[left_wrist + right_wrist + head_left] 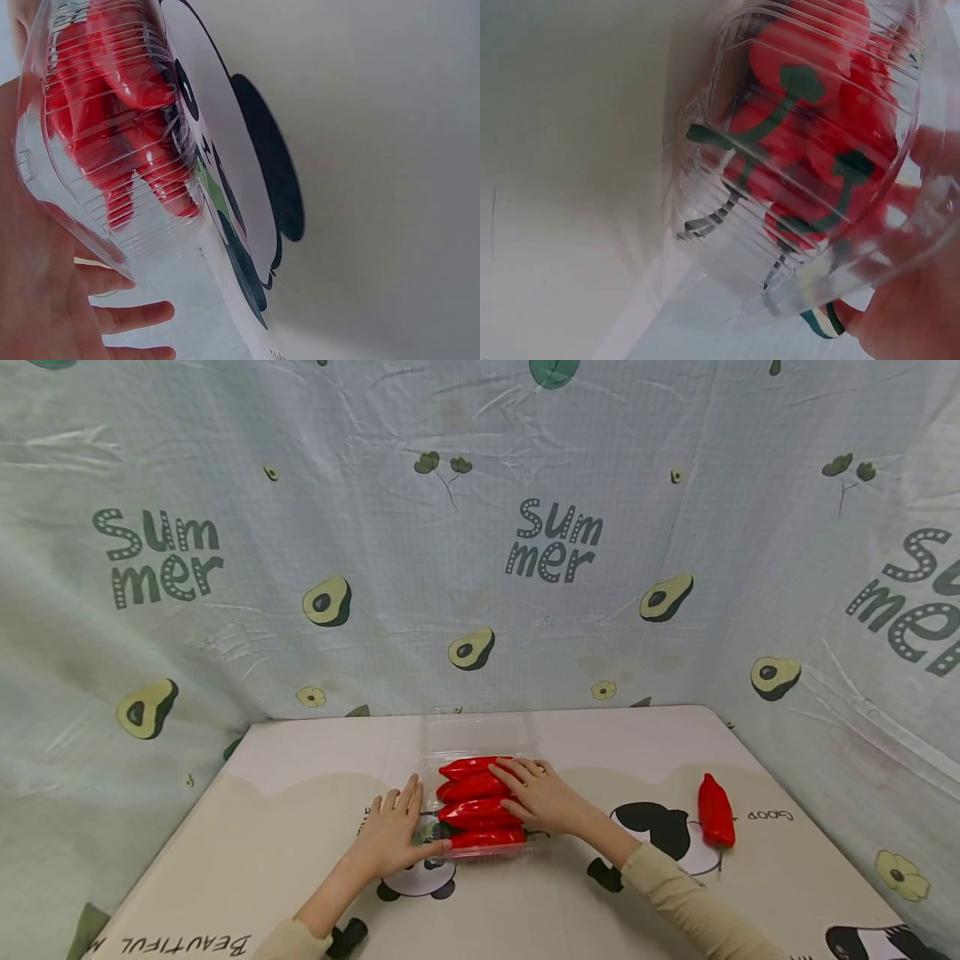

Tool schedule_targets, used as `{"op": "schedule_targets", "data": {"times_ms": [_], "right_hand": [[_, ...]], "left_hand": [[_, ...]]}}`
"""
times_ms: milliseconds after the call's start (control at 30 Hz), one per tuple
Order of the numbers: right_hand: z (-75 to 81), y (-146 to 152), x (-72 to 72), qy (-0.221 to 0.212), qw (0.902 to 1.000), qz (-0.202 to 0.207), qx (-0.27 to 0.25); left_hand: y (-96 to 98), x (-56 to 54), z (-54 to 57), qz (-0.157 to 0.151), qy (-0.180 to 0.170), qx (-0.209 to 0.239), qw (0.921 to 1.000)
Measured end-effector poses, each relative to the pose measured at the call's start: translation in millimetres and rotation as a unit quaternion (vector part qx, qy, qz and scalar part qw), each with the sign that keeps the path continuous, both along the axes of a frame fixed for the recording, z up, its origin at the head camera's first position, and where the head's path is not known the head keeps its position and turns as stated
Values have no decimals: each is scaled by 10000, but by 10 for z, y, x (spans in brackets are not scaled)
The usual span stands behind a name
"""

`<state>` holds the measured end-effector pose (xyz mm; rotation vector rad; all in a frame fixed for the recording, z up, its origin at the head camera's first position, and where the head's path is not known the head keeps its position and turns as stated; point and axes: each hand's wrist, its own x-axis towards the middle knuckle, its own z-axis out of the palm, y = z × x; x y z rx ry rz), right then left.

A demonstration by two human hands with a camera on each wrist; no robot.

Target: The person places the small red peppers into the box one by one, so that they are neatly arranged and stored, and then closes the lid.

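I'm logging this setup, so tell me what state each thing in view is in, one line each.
Clear plastic container: open
Container lid: folded back on the far side
Packed red peppers: lying crosswise inside the container
Loose red pepper: lying on the table, outside the container
Left hand: fingers straight, at the container's left side
Right hand: over the packed peppers' right ends
Printed curtain: hanging, creased
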<state>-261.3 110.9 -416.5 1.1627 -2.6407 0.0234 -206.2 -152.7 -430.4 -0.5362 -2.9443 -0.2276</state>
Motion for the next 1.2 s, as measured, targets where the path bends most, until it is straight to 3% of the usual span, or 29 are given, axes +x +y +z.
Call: {"op": "schedule_targets", "data": {"times_ms": [800, 1200], "right_hand": [[67, 209, 197, 349, 9992, 62, -177], [94, 571, 318, 1018, 9939, 112, -401]], "left_hand": [[-73, 46, -14, -136, -1, 21, 9999], [-82, 39, -16, -171, 70, 57, 9998]]}}
